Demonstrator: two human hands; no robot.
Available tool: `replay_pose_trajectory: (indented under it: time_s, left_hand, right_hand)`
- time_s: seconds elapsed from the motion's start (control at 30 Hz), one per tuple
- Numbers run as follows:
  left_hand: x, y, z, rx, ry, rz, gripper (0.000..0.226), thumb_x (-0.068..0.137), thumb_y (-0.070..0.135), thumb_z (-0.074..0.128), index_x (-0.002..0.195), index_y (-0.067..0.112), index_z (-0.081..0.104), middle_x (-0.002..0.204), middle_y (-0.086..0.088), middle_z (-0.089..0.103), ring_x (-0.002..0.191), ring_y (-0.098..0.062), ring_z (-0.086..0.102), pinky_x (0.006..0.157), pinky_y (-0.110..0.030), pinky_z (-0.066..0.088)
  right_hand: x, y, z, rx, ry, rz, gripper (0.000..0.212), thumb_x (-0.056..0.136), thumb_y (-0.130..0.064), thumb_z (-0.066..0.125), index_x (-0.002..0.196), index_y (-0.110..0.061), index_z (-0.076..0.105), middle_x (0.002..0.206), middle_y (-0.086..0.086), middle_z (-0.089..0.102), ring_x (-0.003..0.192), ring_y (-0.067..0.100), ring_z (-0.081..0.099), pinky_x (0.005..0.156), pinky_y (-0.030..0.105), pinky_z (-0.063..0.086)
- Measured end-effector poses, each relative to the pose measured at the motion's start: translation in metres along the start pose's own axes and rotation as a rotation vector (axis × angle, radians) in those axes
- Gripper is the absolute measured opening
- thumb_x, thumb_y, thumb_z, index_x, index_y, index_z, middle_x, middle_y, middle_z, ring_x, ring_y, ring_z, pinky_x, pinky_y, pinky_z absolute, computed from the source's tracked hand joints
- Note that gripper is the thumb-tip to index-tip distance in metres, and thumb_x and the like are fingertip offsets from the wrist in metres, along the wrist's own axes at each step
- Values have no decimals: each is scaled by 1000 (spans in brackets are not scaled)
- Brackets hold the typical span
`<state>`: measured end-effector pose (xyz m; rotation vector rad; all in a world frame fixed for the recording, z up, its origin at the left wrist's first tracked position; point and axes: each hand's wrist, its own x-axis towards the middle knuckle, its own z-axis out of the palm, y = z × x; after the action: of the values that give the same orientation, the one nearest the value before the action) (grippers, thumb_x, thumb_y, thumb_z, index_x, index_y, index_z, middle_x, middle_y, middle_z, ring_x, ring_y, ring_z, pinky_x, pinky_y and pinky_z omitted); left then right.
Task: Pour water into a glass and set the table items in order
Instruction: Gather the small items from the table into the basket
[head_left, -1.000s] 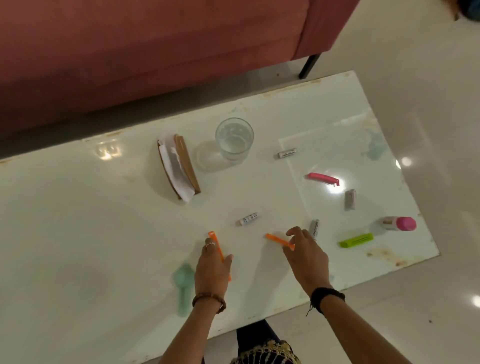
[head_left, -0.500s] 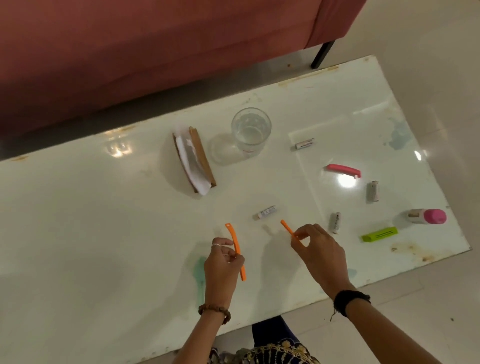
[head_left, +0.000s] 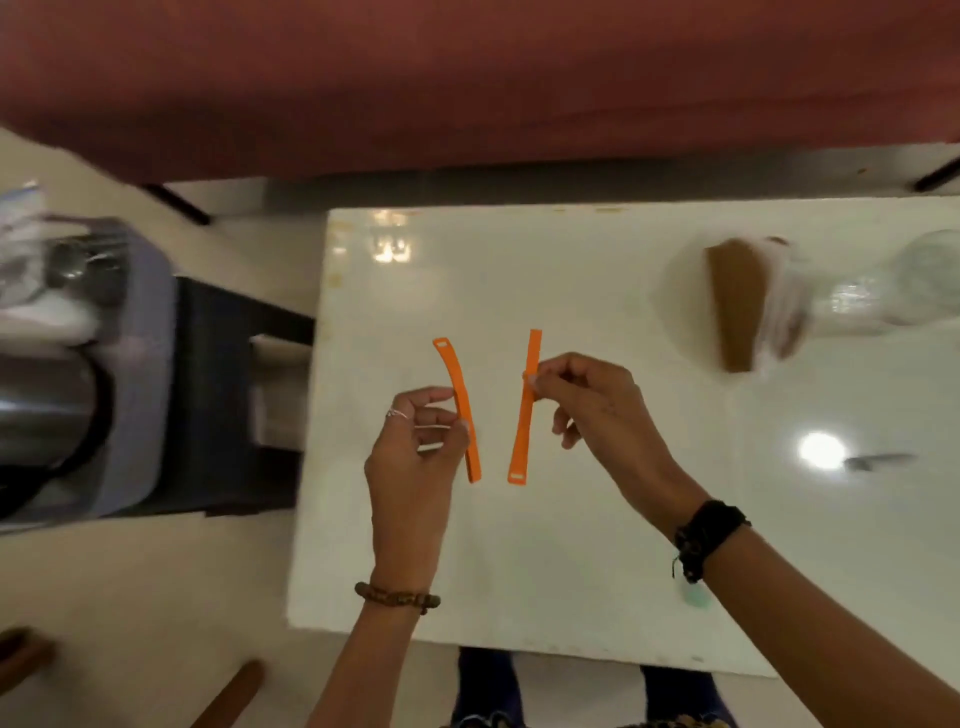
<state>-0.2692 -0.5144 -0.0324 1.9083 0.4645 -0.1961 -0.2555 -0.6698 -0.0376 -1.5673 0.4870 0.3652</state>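
Left hand (head_left: 415, 457) pinches curved orange strip (head_left: 458, 402), right hand (head_left: 597, 415) pinches straight orange strip (head_left: 525, 415); strips near-parallel, apart, long axes pointing away from person

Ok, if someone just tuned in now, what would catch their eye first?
Two orange strips: the left hand pinches one strip and the right hand the other strip, side by side and apart, above the white table. At the table's far right stand a blurred napkin holder and a glass.
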Motion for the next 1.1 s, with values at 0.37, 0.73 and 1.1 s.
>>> replay_pose_trajectory:
  time_s: [0.37, 0.73, 1.1]
  left_hand:
    - [90, -61, -317, 283, 463, 60, 23, 79, 4, 59, 93, 22, 59, 71, 7, 59, 63, -2, 57, 61, -12, 46]
    - [148, -128, -328, 656, 117, -121, 20, 87, 22, 51, 104, 12, 56, 104, -18, 65, 98, -40, 60, 82, -46, 51]
    - [101, -84, -265, 85, 250, 56, 7, 88, 16, 58, 89, 21, 62, 77, 2, 66, 73, -6, 64, 70, -15, 51]
  right_hand:
    - [35, -76, 343, -169, -194, -224, 12, 81, -14, 64, 71, -18, 57, 69, 2, 66, 52, 7, 53, 52, 24, 41]
    - [51, -34, 445, -975, -147, -487, 38, 91, -14, 45, 126, -2, 33, 94, 15, 66, 89, 40, 63, 60, 35, 36]
    - [28, -34, 349, -561, -84, -473, 8, 94, -22, 49, 99, -17, 50, 78, 1, 67, 65, 15, 62, 57, 32, 50]
